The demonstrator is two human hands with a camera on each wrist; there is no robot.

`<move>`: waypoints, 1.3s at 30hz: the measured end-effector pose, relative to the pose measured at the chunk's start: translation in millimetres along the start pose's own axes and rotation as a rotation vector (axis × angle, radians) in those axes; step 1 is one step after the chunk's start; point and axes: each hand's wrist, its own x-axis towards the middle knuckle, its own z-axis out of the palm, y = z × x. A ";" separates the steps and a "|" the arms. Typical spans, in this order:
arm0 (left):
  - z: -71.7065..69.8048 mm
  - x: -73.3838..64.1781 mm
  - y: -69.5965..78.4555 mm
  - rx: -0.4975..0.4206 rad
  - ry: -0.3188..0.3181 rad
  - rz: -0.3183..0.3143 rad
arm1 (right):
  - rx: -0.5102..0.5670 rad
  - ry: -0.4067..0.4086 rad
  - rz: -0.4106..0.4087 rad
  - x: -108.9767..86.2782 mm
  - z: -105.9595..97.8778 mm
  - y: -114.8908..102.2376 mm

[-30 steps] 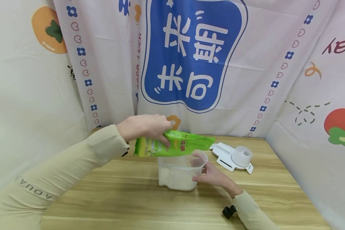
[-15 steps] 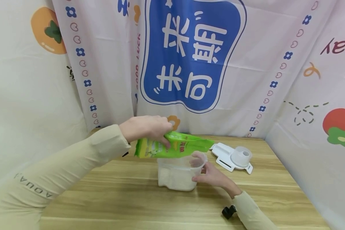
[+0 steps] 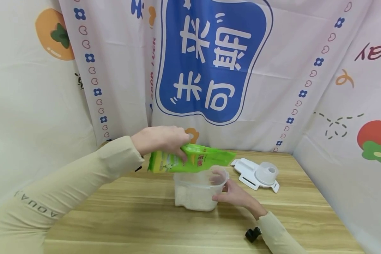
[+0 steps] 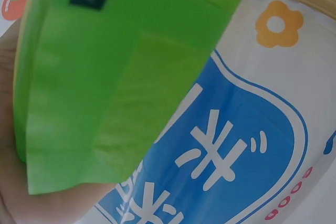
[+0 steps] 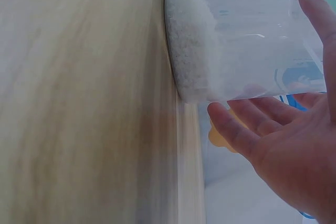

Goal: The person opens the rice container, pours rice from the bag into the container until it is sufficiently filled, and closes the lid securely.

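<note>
A green printed bag [image 3: 209, 157] lies nearly sideways in the air in the head view, its right end over the container. My left hand [image 3: 165, 138] grips it from above near its left part. Below the bag a clear plastic container [image 3: 195, 197] stands upright on the table, with white rice [image 5: 189, 51] in its bottom, seen in the right wrist view. My right hand [image 3: 236, 194] holds the container's right side, thumb on the near side and fingers on the far side. In the left wrist view the bag [image 4: 121, 93] covers most of the left hand.
A white lid [image 3: 247, 171] lies on the wooden table [image 3: 130, 218] right of the container, with a translucent cup [image 3: 268, 173] on it. Printed cloth [image 3: 273, 88] hangs behind and at both sides. A black clip-like piece [image 3: 253, 234] sits by the right sleeve.
</note>
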 end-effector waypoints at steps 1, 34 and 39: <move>0.3 0.5 0.1 0.008 -0.002 0.003 | 0.001 0.000 -0.002 -0.1 0.0 0.0; 2.6 1.1 2.7 0.070 -0.009 0.004 | -0.007 -0.007 0.006 -0.6 -0.1 -1.4; 2.3 0.7 4.1 0.079 -0.001 -0.006 | -0.005 -0.007 0.009 -1.1 0.3 -1.9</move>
